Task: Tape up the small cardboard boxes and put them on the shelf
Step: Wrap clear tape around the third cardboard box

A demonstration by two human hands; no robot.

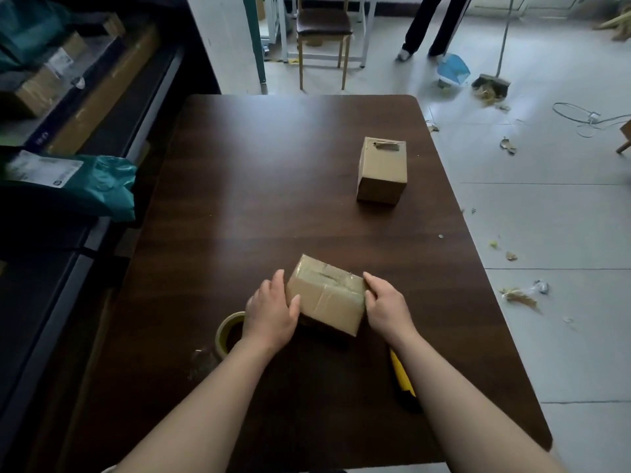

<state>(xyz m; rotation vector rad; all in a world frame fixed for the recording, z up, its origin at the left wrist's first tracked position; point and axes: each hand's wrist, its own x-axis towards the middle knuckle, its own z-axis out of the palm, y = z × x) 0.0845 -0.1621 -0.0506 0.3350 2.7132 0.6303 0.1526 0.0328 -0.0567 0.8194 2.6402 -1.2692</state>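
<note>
Nearest the camera, two bare forearms are reaching forward over a dark brown table [273,165]. A yellow knife [403,373] is lying on the table under the right forearm, partly hidden by it. Just left of the left wrist, a roll of tape [227,331] is sitting on the wood, with the hand covering its right side. Both hands are grasping a small cardboard box [327,298] near the table's front middle. The left hand [273,312] is holding the box's left end with its thumb pressing on the near face, and the right hand [386,305] is curling its fingers round the right end. The box is showing shiny tape across its top and down its near face, and it is sitting at a slight angle. Whether it is resting on the table or lifted just clear of it is not possible to tell. Farther back, towards the right edge of the table, a second box [382,172] is standing upright, well apart from the first, with torn tape on its top. To the left, a shelf [102,97] is running along the table, holding brown cartons and a teal parcel bag [85,186]. Beyond the table, a wooden chair [322,29] is standing on the pale floor, and a person's legs [433,25] are showing beside a blue dustpan [452,68] and a broom [491,81]. Scraps are lying scattered over the floor at the right.
</note>
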